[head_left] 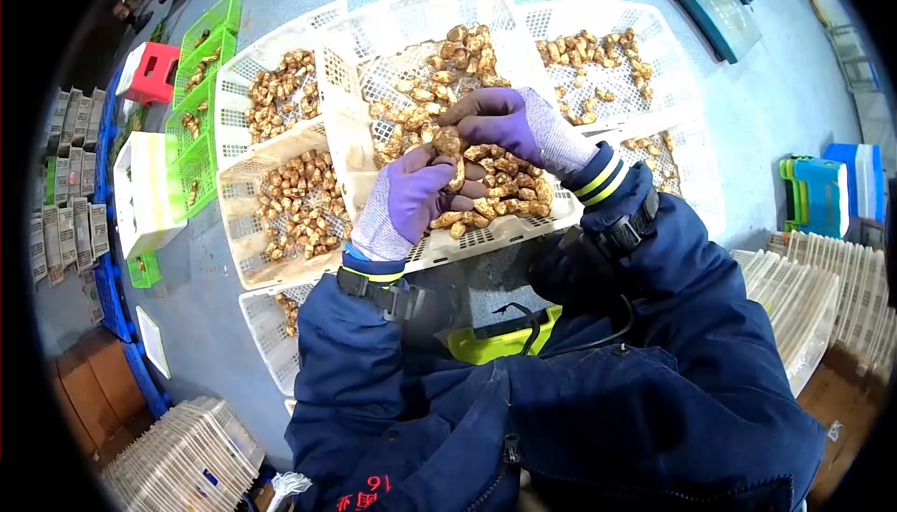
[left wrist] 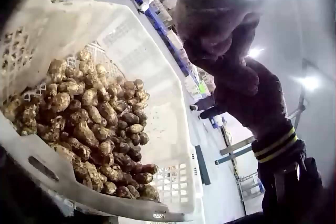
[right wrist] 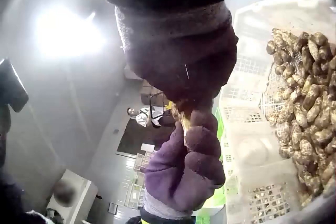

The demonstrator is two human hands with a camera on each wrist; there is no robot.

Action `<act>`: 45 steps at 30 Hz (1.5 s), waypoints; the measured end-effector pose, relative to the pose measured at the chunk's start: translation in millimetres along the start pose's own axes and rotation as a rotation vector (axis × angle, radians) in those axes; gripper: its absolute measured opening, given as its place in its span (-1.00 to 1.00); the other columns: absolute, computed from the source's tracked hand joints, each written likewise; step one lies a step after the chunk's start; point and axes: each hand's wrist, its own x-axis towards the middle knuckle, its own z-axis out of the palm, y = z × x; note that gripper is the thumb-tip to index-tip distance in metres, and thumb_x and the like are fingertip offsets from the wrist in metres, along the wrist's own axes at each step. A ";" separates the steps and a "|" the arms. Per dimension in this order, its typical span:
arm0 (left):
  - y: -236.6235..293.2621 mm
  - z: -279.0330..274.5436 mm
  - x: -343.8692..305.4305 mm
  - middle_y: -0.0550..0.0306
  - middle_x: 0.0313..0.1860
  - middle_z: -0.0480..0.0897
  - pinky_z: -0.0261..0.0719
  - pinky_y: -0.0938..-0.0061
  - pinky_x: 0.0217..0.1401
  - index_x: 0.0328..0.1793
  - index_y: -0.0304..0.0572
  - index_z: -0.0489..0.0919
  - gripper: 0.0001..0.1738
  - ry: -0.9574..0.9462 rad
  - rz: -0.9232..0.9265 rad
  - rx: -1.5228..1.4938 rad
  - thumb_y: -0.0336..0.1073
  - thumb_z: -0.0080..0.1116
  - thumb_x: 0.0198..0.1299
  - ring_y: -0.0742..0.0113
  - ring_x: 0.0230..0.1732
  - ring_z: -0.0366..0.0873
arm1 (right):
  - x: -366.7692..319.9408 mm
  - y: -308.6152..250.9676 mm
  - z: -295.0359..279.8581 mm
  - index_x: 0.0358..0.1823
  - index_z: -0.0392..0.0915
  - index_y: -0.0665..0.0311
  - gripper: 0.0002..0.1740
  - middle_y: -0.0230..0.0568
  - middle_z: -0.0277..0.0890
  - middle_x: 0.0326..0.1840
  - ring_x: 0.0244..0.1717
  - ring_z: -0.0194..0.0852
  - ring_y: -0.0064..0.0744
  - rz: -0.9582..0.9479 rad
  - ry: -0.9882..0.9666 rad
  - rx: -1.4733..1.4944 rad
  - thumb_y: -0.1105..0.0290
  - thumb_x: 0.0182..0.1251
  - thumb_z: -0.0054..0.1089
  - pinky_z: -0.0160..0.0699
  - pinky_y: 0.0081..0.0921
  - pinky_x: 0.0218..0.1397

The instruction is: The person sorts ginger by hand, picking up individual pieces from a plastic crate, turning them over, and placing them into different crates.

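Both hands wear purple gloves with darker fingers and meet above a white crate (head_left: 338,152) of knobbly brown tubers. My left hand (head_left: 407,199) grips the lower part of a brown tuber piece (head_left: 450,146); my right hand (head_left: 519,129) pinches its upper end. In the right wrist view a pale bit of the tuber (right wrist: 184,121) shows between the right hand (right wrist: 181,64) and the curled fingers of the left hand (right wrist: 186,166). The left wrist view has the left hand (left wrist: 215,19) and right hand (left wrist: 252,95) close together, the tuber hidden there.
Around this crate stand other white crates with tubers, one at the left (head_left: 234,232) and one at the back right (head_left: 668,54). Green baskets (head_left: 192,152) and a red stool (head_left: 149,73) are further left. Stacked white crates (head_left: 794,297) stand right. A person (right wrist: 143,116) appears in the distance.
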 end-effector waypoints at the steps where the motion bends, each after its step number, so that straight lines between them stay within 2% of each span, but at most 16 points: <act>1: -0.1 0.4 -0.1 -0.15 -0.07 0.63 0.65 0.44 -0.17 0.21 -0.47 0.39 -0.60 0.013 0.016 0.006 -0.32 0.00 0.33 0.18 -0.16 0.66 | 0.8 1.1 -1.9 0.00 0.63 0.30 -0.72 -0.28 0.65 -0.20 -0.17 0.57 -0.55 0.029 0.019 0.043 0.36 0.34 0.15 0.55 -0.60 -0.04; 7: -3.8 -9.0 0.1 -0.08 -0.06 0.64 0.63 0.40 -0.15 0.28 -0.44 0.37 -0.49 0.030 0.023 0.096 -0.18 -0.02 0.34 0.23 -0.18 0.64 | 3.9 3.7 -30.1 0.07 0.58 0.34 -0.66 -0.30 0.61 -0.22 -0.22 0.54 -0.57 0.104 0.175 0.134 0.28 0.40 0.10 0.52 -0.61 -0.12; 10: -4.5 -14.7 1.0 -0.14 0.01 0.61 0.66 0.47 -0.13 0.34 -0.39 0.31 -0.51 -0.007 -0.008 -0.038 -0.30 -0.06 0.33 0.22 -0.13 0.66 | 8.7 15.9 -36.6 0.10 0.56 0.34 -0.65 -0.27 0.62 -0.18 -0.23 0.54 -0.56 0.129 0.209 0.175 0.28 0.42 0.08 0.54 -0.59 -0.10; 17: 17.4 -0.2 -12.5 -0.23 0.26 0.42 0.75 0.24 -0.02 0.59 -0.01 -0.06 -0.13 -0.157 0.173 -0.153 -0.39 0.13 0.22 -0.01 0.14 0.58 | 9.5 13.5 -33.9 0.11 0.55 0.34 -0.65 -0.33 0.59 -0.20 -0.26 0.50 -0.59 0.166 0.138 0.136 0.31 0.40 0.05 0.50 -0.62 -0.15; 18: 14.6 1.0 -13.1 -0.24 0.26 0.41 0.73 0.16 0.00 0.57 -0.04 -0.03 -0.21 -0.129 0.225 -0.138 -0.19 0.09 0.31 -0.08 0.16 0.55 | 9.3 12.8 -33.9 0.10 0.55 0.34 -0.65 -0.33 0.59 -0.21 -0.27 0.49 -0.59 0.167 0.142 0.161 0.31 0.40 0.05 0.49 -0.63 -0.16; 23: 10.1 -2.5 -5.4 -0.09 -0.06 0.60 0.61 0.03 0.08 0.34 -0.14 0.30 -0.32 -0.010 0.144 -0.445 0.24 -0.11 0.36 -0.10 0.12 0.55 | 5.7 11.4 -41.0 0.10 0.55 0.35 -0.65 -0.31 0.61 -0.16 -0.25 0.52 -0.60 0.169 0.160 0.104 0.32 0.39 0.04 0.54 -0.62 -0.11; 26: -0.3 -21.1 2.9 0.00 -0.24 0.62 0.59 0.07 0.06 0.19 -0.17 0.42 -0.38 0.123 0.116 -0.410 0.23 -0.05 0.34 -0.07 0.07 0.56 | 8.9 20.2 -49.8 0.10 0.55 0.36 -0.64 -0.31 0.62 -0.18 -0.26 0.52 -0.60 0.191 0.208 0.074 0.33 0.38 0.03 0.54 -0.62 -0.12; 31: -6.2 -36.4 6.3 0.17 -0.47 0.49 0.42 0.35 -0.30 -0.07 -0.20 0.51 -0.60 0.328 0.083 -0.535 0.02 0.00 0.35 0.14 -0.33 0.47 | 11.3 31.1 -56.2 0.07 0.60 0.26 -0.64 -0.37 0.63 -0.21 -0.24 0.50 -0.60 0.150 0.207 -0.098 0.26 0.36 0.03 0.46 -0.65 -0.19; 32: -0.4 -32.6 5.7 0.20 -0.50 0.46 0.37 0.40 -0.37 -0.13 -0.19 0.51 -0.62 0.405 0.050 -0.573 0.01 0.00 0.34 0.21 -0.38 0.43 | 14.3 35.3 -57.8 0.09 0.60 0.26 -0.62 -0.38 0.63 -0.22 -0.25 0.50 -0.60 -0.041 0.153 -0.426 0.25 0.35 0.04 0.48 -0.63 -0.18; 34: -8.7 -55.6 7.8 0.22 -0.53 0.44 0.32 0.43 -0.44 -0.16 -0.19 0.50 -0.62 0.309 0.109 -0.614 0.02 -0.01 0.34 0.27 -0.42 0.40 | 20.6 43.3 -58.7 0.12 0.56 0.27 -0.60 -0.12 0.60 -0.15 -0.16 0.53 -0.38 0.247 0.221 -0.336 0.24 0.35 0.05 0.52 -0.50 -0.06; 35: -2.3 -49.5 4.3 0.24 -0.59 0.41 0.27 0.45 -0.50 -0.22 -0.17 0.50 -0.61 0.401 0.133 -0.573 0.03 -0.03 0.34 0.32 -0.50 0.36 | 25.2 51.1 -59.5 0.14 0.55 0.27 -0.55 -0.02 0.61 -0.12 -0.11 0.57 -0.28 0.186 0.225 -0.495 0.18 0.33 0.04 0.52 -0.43 -0.02; 36: -1.6 -48.8 3.1 0.25 -0.60 0.40 0.26 0.45 -0.51 -0.23 -0.16 0.49 -0.60 0.405 0.160 -0.563 0.05 -0.03 0.35 0.33 -0.53 0.35 | 39.2 58.9 -60.8 0.14 0.55 0.25 -0.53 0.04 0.62 -0.06 -0.02 0.58 -0.15 0.081 0.201 -0.719 0.13 0.31 0.06 0.52 -0.33 0.04; 38: 2.4 -51.5 3.7 0.26 -0.63 0.38 0.24 0.45 -0.52 -0.26 -0.15 0.48 -0.57 0.419 0.230 -0.543 0.09 -0.04 0.35 0.33 -0.58 0.33 | 82.3 64.7 -58.6 0.18 0.52 0.23 -0.50 0.06 0.61 0.01 0.06 0.55 -0.01 0.166 0.204 -0.851 0.14 0.28 0.05 0.50 -0.23 0.11; 39: 6.3 -47.6 3.3 0.27 -0.66 0.36 0.21 0.47 -0.56 -0.29 -0.13 0.48 -0.52 0.495 0.258 -0.463 0.16 -0.03 0.35 0.34 -0.63 0.32 | 119.7 81.2 -64.5 0.22 0.46 0.30 -0.45 0.20 0.59 -0.02 0.00 0.59 0.06 0.198 0.188 -1.165 0.14 0.26 0.16 0.51 -0.23 0.10; 40: 6.0 -52.5 2.1 0.25 -0.66 0.35 0.23 0.49 -0.59 -0.25 -0.15 0.49 -0.51 0.458 0.268 -0.535 0.16 -0.03 0.37 0.36 -0.64 0.34 | 149.8 93.7 -69.1 0.25 0.41 0.34 -0.39 0.21 0.60 -0.03 -0.02 0.60 0.08 0.321 0.178 -1.082 0.15 0.23 0.19 0.49 -0.19 0.12; 45: -3.0 -81.6 -0.7 0.22 -0.53 0.40 0.42 0.58 -0.53 0.01 -0.32 0.49 -0.64 0.543 0.327 -0.280 -0.12 -0.08 0.44 0.43 -0.55 0.45 | 233.5 147.2 -79.2 0.36 0.30 0.30 -0.31 0.21 0.54 0.08 0.12 0.51 0.10 0.429 0.252 -1.088 0.30 0.15 0.21 0.46 -0.14 0.17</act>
